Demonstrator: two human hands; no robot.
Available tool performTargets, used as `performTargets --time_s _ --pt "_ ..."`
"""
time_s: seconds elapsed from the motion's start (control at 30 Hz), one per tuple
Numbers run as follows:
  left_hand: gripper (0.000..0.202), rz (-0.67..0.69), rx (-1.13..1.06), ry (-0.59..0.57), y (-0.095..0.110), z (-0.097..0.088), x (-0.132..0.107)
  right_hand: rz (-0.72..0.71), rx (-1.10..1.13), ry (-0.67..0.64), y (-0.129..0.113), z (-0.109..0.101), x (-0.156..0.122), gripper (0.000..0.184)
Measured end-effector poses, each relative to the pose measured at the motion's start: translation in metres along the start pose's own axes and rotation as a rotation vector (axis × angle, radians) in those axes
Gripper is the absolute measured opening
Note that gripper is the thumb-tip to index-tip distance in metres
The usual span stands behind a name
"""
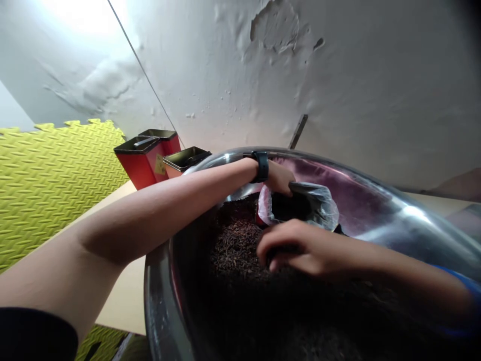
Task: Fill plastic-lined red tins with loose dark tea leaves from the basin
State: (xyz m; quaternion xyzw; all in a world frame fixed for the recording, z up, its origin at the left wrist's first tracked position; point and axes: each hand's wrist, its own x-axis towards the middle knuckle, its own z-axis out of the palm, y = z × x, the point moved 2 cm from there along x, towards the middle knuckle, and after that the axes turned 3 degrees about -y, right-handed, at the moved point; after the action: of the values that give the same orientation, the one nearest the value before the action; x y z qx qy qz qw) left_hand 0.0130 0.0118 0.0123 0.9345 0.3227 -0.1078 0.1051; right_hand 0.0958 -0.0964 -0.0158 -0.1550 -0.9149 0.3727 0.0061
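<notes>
A large metal bowl [161, 301] holds dark, dry loose leaves that look like tea [236, 245]. In it, towards the far wall, rests a red tin lined with a clear plastic bag [325, 205]. My left hand [280, 178], with a dark band at the wrist, grips the tin's far rim; some of its fingers are hidden. My right hand [293, 248] is just in front of the tin, over the leaves. Its fingers are curled in, and what they hold, if anything, is hidden. Deep shadow covers the near part of the bowl.
Outside the bowl to the left are red tins [139, 160] with dark rims, and another open tin [186, 158]. They stand on a pale tabletop [124, 301]. A yellow foam mat [56, 175] is further left. Behind is a peeling grey wall [225, 75].
</notes>
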Motion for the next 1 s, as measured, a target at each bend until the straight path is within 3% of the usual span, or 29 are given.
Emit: performTargets --time_s 0.1,0.2,0.37,0.6,0.8,1.0 --pt "0.029 0.043 0.003 -0.007 0.001 0.0 0.0 0.063 -0.122 0.325 0.008 -0.022 -0.005 0.013" --pt "0.027 0.05 -0.011 -0.023 -0.003 0.001 0.004 0.12 -0.367 0.443 0.027 -0.034 -0.008 0.015" --pt "0.025 0.039 -0.025 0.01 -0.011 0.003 0.01 0.217 -0.55 0.405 0.042 -0.033 -0.009 0.022" --pt "0.03 0.087 -0.048 -0.009 -0.008 0.003 0.009 0.025 -0.571 0.422 0.02 -0.017 -0.006 0.017" --pt "0.031 0.075 -0.023 0.0 -0.01 0.004 0.01 -0.021 -0.595 0.488 0.02 -0.007 -0.002 0.015" --pt "0.031 0.028 -0.03 -0.022 -0.01 0.004 0.011 -0.026 -0.714 0.227 0.012 0.008 0.004 0.019"
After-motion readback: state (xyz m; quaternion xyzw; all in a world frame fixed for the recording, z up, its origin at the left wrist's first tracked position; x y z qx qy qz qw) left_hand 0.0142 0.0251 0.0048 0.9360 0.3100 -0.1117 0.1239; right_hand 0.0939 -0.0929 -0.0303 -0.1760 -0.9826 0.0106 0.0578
